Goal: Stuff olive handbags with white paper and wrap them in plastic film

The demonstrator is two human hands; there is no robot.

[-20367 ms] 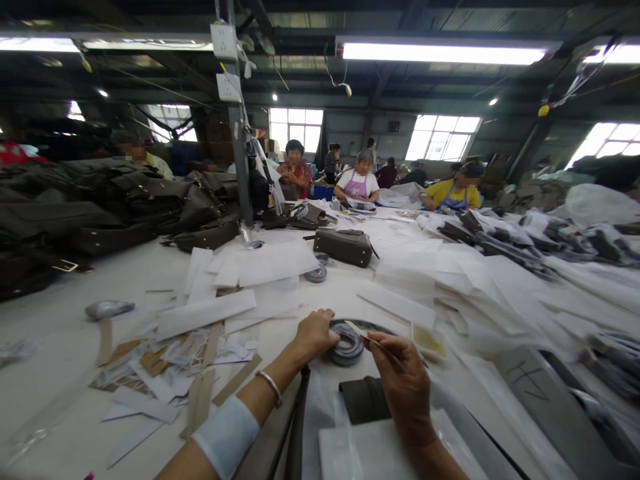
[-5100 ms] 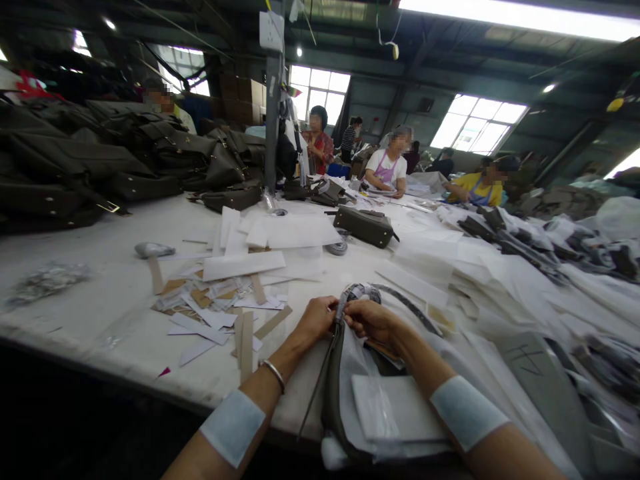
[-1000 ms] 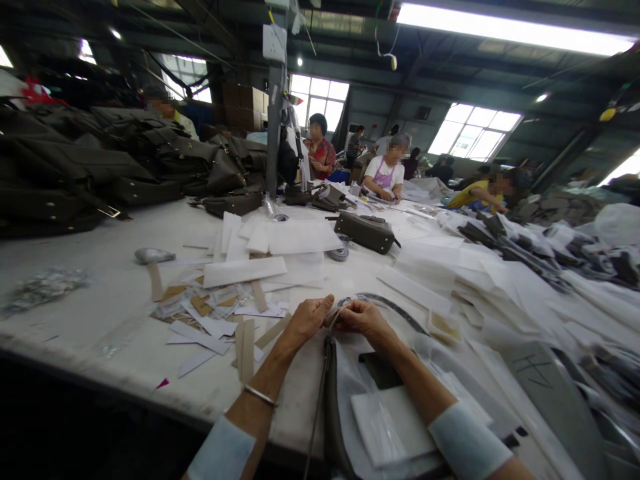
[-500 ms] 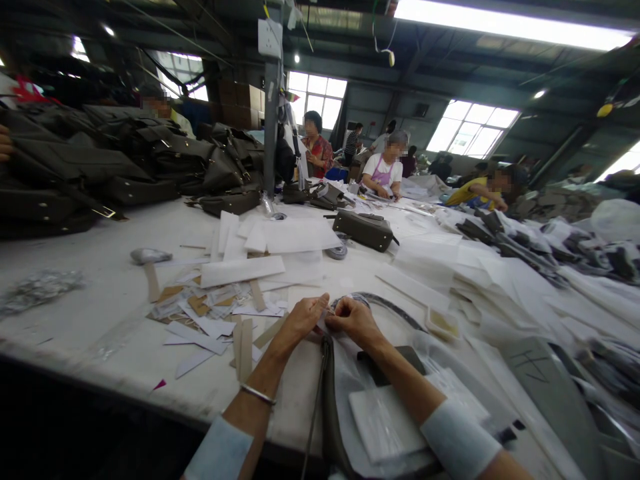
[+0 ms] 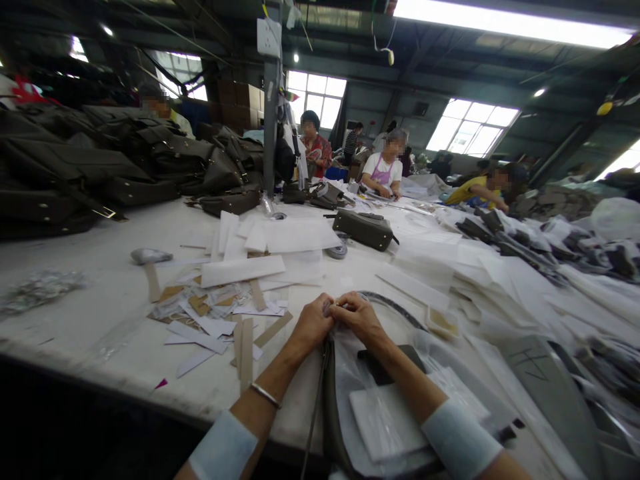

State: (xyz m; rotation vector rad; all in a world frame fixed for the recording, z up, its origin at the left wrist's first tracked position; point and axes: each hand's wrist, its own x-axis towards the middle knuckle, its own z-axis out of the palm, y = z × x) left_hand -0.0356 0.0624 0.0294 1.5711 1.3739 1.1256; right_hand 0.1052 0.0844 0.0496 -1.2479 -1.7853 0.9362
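Observation:
My left hand (image 5: pixel 316 321) and my right hand (image 5: pixel 357 317) meet at the top end of a dark bag (image 5: pixel 334 413) near the table's front edge. Both have their fingers pinched together on something small that I cannot make out. Clear plastic film and a white padded sheet (image 5: pixel 387 420) lie over the bag. Behind my right hand, a dark curved strip (image 5: pixel 395 308) rests on the table.
White foam sheets (image 5: pixel 300 235), paper and card scraps (image 5: pixel 200 307) lie left and ahead. A finished-looking dark bag (image 5: pixel 363 229) stands farther back. Dark bags (image 5: pixel 100 160) are heaped at the left, wrapped pieces at the right. Several people work behind.
My left hand has moved slightly right and its fingers have closed in beside my right hand. A hand at the far left edge is out of view now.

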